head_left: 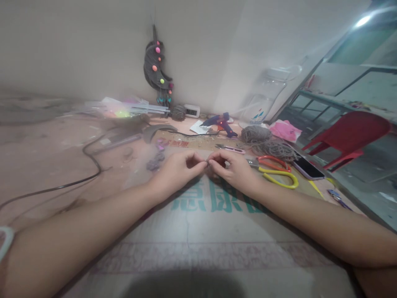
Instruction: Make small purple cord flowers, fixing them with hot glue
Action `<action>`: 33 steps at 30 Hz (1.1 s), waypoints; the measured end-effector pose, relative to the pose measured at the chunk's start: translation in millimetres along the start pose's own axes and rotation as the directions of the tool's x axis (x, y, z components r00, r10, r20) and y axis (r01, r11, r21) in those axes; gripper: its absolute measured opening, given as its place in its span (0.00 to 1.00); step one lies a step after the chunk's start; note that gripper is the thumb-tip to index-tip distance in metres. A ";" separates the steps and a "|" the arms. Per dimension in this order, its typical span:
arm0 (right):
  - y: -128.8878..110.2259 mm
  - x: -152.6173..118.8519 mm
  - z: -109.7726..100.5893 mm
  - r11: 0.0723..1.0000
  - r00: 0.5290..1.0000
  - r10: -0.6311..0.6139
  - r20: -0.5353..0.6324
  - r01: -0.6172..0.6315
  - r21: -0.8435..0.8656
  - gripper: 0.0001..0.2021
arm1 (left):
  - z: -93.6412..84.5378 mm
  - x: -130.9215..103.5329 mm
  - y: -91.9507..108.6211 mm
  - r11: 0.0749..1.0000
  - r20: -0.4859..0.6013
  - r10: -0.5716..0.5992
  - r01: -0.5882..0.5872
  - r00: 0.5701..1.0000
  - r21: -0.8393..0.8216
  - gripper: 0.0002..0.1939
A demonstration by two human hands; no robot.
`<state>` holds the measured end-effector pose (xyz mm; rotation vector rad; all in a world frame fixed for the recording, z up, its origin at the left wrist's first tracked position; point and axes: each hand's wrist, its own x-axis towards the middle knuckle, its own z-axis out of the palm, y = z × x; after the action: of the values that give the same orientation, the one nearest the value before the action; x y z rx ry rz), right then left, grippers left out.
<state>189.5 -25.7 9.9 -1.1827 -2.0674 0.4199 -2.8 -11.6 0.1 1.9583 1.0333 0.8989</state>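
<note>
Here, you are pinching something too small to identify between the closed fingertips of your left hand (180, 167) and right hand (234, 169), meeting midway, equally near both.

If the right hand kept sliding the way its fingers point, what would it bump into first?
The right hand points left, toward the left hand. Their fingertips already meet over the cardboard sheet, pinching something too small to identify, so it would meet the left hand's fingers first.

Head view, down over table (198, 256)
</note>
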 end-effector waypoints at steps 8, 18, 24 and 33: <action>0.8 -1.3 2.6 0.999 1.000 -0.027 -0.013 0.026 -0.045 0.03 | 0.7 -0.4 -0.8 1.000 0.010 -0.001 0.001 1.000 -0.001 0.12; 0.8 -2.1 3.4 0.996 1.000 -0.016 -0.018 0.014 -0.084 0.04 | 1.5 -0.6 0.8 1.000 0.029 -0.006 0.006 1.000 -0.002 0.12; 0.1 -1.5 0.4 0.998 0.998 0.064 0.007 -0.064 -0.002 0.09 | 0.1 -0.6 2.0 1.000 0.031 -0.015 0.015 0.999 -0.006 0.11; -3.2 -0.5 -3.5 0.998 0.999 0.053 -0.004 -0.053 0.036 0.05 | -0.9 -0.3 0.5 0.999 0.003 -0.032 0.032 0.999 -0.023 0.12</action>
<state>190.2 -28.0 14.0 -1.2179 -2.0200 0.4765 -3.5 -11.8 0.9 1.9179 1.0454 0.8861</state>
